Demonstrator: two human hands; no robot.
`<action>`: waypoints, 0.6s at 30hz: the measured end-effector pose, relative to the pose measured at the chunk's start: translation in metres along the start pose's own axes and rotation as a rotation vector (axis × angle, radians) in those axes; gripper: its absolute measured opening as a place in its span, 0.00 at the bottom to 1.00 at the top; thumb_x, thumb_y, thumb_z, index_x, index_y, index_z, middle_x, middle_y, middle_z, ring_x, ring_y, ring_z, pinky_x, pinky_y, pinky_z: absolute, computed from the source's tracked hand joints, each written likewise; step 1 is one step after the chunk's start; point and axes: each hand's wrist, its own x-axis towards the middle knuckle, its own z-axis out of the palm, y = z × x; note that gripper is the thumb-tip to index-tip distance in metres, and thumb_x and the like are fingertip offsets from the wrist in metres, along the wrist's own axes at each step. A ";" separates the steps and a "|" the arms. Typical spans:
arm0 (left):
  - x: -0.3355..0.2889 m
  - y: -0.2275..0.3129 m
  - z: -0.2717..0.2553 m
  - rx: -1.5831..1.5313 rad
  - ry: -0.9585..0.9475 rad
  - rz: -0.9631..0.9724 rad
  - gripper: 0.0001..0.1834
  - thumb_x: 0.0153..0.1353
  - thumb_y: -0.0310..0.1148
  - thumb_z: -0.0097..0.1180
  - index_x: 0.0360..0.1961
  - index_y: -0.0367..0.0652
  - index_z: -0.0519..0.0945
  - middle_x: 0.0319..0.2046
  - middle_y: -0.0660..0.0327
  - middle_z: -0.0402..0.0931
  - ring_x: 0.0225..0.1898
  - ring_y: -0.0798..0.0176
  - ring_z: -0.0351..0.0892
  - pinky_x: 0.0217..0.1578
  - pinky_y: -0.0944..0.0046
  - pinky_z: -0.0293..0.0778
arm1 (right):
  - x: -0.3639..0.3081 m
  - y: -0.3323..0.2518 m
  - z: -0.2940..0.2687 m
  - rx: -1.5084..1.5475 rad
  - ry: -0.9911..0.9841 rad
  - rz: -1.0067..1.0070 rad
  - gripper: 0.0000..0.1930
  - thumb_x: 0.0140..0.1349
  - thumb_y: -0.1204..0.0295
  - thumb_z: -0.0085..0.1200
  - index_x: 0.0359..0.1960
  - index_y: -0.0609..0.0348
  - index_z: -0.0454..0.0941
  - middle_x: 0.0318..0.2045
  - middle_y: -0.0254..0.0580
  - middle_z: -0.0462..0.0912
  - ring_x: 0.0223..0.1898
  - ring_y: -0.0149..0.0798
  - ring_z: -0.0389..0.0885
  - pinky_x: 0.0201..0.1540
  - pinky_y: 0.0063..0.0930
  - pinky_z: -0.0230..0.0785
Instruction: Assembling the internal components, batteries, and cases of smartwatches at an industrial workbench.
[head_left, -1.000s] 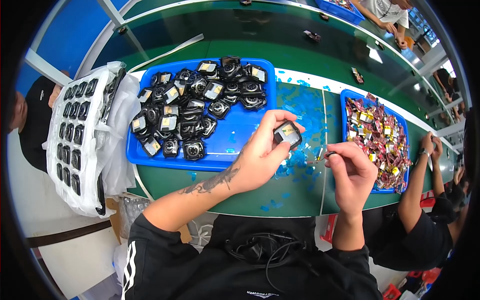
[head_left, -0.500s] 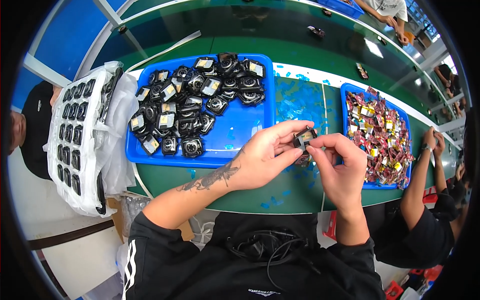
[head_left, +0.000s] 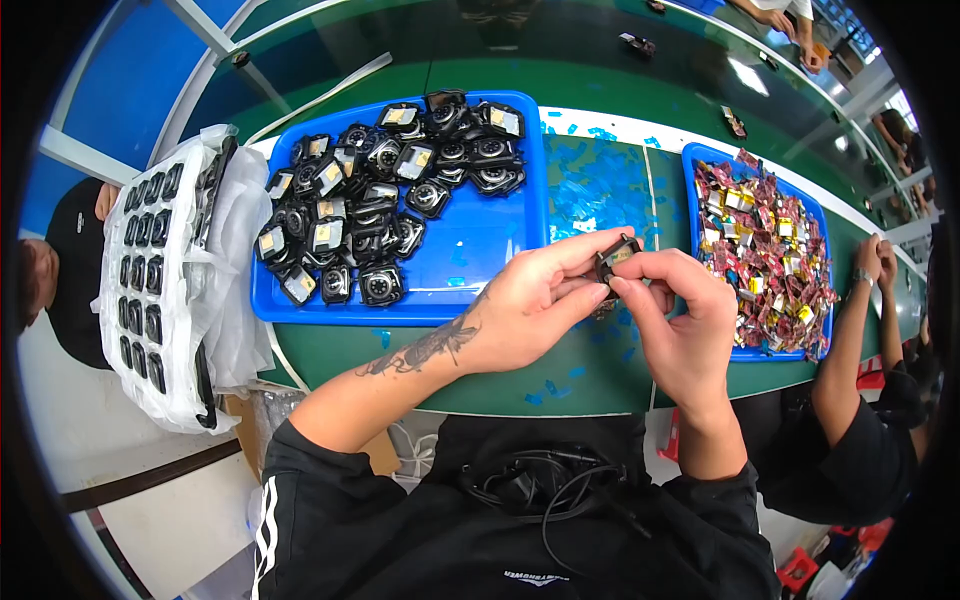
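Above the green bench, my left hand (head_left: pixel 540 308) grips a small black smartwatch case (head_left: pixel 617 254) between its thumb and fingers. A pale greenish-gold patch shows on the case's face. My right hand (head_left: pixel 685 325) pinches the near right edge of the same case, index finger and thumb closed together. Whether a smaller part sits between those right fingertips is hidden. On the left is a blue tray (head_left: pixel 475 283) with a pile of similar black watch cases (head_left: pixel 380 160). A second blue tray (head_left: pixel 692 190), on the right, is heaped with small reddish and yellow parts (head_left: pixel 765 260).
Scraps of blue film (head_left: pixel 585 200) litter the green bench (head_left: pixel 480 375) beyond my hands. A stack of white molded trays (head_left: pixel 150 280) holding watch cases stands at far left. Behind runs a green conveyor (head_left: pixel 560 70) with scattered parts. Co-workers' arms (head_left: pixel 845 350) show at right.
The watch case has tilted between my hands, and its pale patch now shows. My right index finger has moved across its edge. The whole view has shifted slightly.
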 end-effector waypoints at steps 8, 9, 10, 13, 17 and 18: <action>0.000 -0.002 -0.002 0.050 -0.014 0.006 0.27 0.68 0.19 0.44 0.68 0.32 0.58 0.65 0.52 0.64 0.64 0.61 0.66 0.62 0.62 0.65 | 0.003 0.004 0.001 -0.019 -0.015 -0.023 0.06 0.51 0.82 0.64 0.30 0.60 0.81 0.19 0.34 0.74 0.15 0.26 0.61 0.19 0.22 0.53; 0.000 -0.001 -0.002 0.050 -0.013 0.006 0.27 0.68 0.19 0.44 0.68 0.32 0.58 0.65 0.52 0.64 0.64 0.61 0.66 0.62 0.62 0.65 | 0.003 0.004 0.001 -0.019 -0.015 -0.024 0.06 0.51 0.82 0.64 0.30 0.60 0.81 0.19 0.34 0.74 0.15 0.26 0.61 0.19 0.22 0.53; 0.000 0.000 -0.002 0.114 -0.018 -0.024 0.27 0.69 0.19 0.44 0.68 0.32 0.58 0.65 0.52 0.64 0.64 0.62 0.66 0.62 0.63 0.65 | 0.004 0.004 0.001 -0.040 -0.021 -0.013 0.07 0.50 0.82 0.65 0.29 0.60 0.80 0.18 0.33 0.72 0.15 0.26 0.60 0.19 0.22 0.53; -0.001 0.004 -0.003 0.190 -0.019 -0.080 0.26 0.69 0.19 0.43 0.68 0.31 0.59 0.65 0.52 0.64 0.63 0.63 0.67 0.61 0.63 0.66 | 0.006 -0.002 -0.002 -0.074 -0.019 0.035 0.10 0.49 0.81 0.66 0.27 0.61 0.75 0.17 0.32 0.68 0.16 0.26 0.61 0.19 0.22 0.53; 0.000 0.004 -0.005 0.213 -0.019 -0.097 0.26 0.69 0.19 0.42 0.67 0.32 0.60 0.64 0.51 0.66 0.61 0.63 0.70 0.61 0.63 0.66 | 0.007 0.003 -0.003 -0.163 -0.038 -0.032 0.16 0.47 0.80 0.68 0.32 0.59 0.70 0.23 0.31 0.67 0.25 0.24 0.67 0.26 0.20 0.61; -0.002 0.003 -0.002 0.216 -0.022 -0.097 0.26 0.69 0.19 0.42 0.67 0.32 0.60 0.64 0.51 0.66 0.61 0.63 0.70 0.61 0.63 0.66 | 0.002 0.007 0.001 -0.163 -0.034 -0.032 0.16 0.47 0.80 0.68 0.32 0.59 0.70 0.23 0.31 0.67 0.25 0.24 0.67 0.26 0.20 0.61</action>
